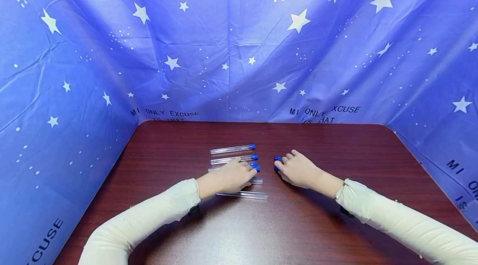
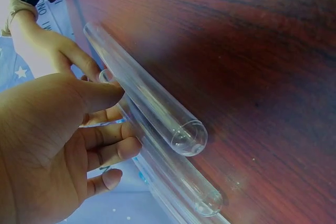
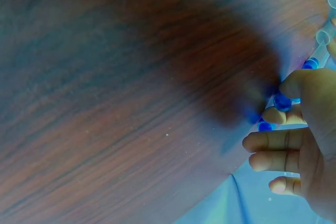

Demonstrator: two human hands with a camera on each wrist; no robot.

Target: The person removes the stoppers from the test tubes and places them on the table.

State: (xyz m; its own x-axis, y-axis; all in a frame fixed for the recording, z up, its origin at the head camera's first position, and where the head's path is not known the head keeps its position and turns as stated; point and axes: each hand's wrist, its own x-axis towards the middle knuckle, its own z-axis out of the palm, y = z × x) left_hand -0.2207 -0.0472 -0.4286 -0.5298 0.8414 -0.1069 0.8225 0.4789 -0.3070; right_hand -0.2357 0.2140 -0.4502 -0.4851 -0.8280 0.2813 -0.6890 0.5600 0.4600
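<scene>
Clear test tubes lie side by side on the table. In the head view my left hand is over the middle ones. In the left wrist view its thumb and index finger pinch an uncapped test tube near the mouth; another uncapped test tube lies alongside, nearer the camera. My right hand is to the right of the tubes. Its thumb and index finger pinch a blue cap, while a second blue cap sits just beyond. The right hand's other fingers extend loosely.
Blue-capped test tubes lie at the far side of the row, some partly hidden by the left hand. The dark red-brown wooden table has rounded far corners. A blue star-patterned curtain hangs around its back and sides.
</scene>
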